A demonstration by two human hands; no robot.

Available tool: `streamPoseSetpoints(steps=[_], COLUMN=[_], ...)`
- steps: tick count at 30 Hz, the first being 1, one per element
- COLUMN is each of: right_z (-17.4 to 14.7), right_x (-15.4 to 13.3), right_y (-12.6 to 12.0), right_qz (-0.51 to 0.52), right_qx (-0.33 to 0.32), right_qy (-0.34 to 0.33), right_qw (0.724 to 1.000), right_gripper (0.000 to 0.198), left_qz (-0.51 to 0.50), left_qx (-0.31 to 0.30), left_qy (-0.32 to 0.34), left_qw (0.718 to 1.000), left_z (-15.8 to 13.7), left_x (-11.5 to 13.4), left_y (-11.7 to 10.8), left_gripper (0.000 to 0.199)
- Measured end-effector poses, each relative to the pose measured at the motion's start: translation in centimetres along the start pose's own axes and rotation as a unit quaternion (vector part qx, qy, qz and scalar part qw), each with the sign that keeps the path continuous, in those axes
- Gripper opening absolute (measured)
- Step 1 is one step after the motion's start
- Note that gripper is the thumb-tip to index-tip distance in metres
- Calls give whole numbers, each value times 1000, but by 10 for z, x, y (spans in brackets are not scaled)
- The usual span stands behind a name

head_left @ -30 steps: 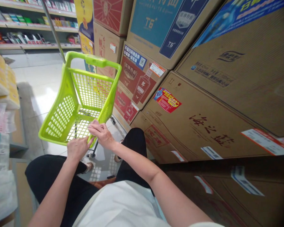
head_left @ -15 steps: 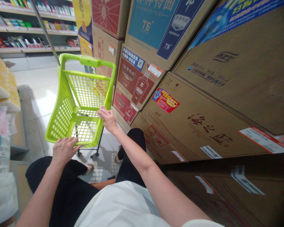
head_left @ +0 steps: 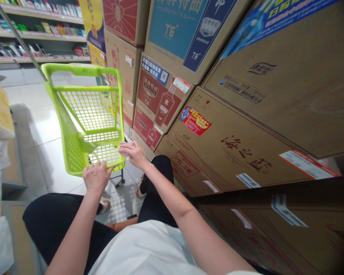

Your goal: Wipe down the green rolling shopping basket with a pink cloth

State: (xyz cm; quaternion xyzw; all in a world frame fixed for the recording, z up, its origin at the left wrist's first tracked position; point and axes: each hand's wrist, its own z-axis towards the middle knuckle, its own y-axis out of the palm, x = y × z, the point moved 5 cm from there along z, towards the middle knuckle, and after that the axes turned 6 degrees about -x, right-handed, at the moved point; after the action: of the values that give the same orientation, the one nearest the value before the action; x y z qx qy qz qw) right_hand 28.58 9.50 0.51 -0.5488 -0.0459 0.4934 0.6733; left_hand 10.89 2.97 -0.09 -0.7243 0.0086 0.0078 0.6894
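A bright green plastic shopping cart (head_left: 61,126) stands in front of my knees, its slatted basket turned so that I look down into it. My left hand (head_left: 97,175) is closed over the near rim, fingers curled inside and thumb along the edge. My right hand (head_left: 133,152) grips the right side of the rim near the front corner, its fingers bent over the edge. The cart's handle (head_left: 80,69) is at the far end. Below the basket, a dark caster (head_left: 120,183) shows on the floor by my feet.
Stacked cardboard cartons (head_left: 235,141) rise close on my right. Shelves of bottles and packages (head_left: 40,30) stand at the back left. Yellow-and-white packs (head_left: 0,107) lie along the left edge. A metal pole (head_left: 20,40) slants down to the cart's handle end.
The cart has swung: its handle end has moved left and its near end right. My left hand has moved right with the rim, and my right hand has come slightly nearer to me.
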Motion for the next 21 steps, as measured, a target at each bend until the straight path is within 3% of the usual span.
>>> streamPoseSetpoints(steps=[5,12,21], right_z=[4,-5,32], right_x=[12,-12,-24], right_y=[11,79,100], right_qz=[45,82,198], right_qx=[53,162,236], right_qy=[64,215,228], right_qw=[996,960,923], right_gripper=[60,68,68], left_qz=[-3,27,-10], left_qx=[-8,-19,-74], left_qy=[-26,-44,-44], left_qw=[1000,999,996], left_z=[15,20,41], left_x=[4,-28,-66], left_y=[-3,1,-5], left_gripper=[61,63,77])
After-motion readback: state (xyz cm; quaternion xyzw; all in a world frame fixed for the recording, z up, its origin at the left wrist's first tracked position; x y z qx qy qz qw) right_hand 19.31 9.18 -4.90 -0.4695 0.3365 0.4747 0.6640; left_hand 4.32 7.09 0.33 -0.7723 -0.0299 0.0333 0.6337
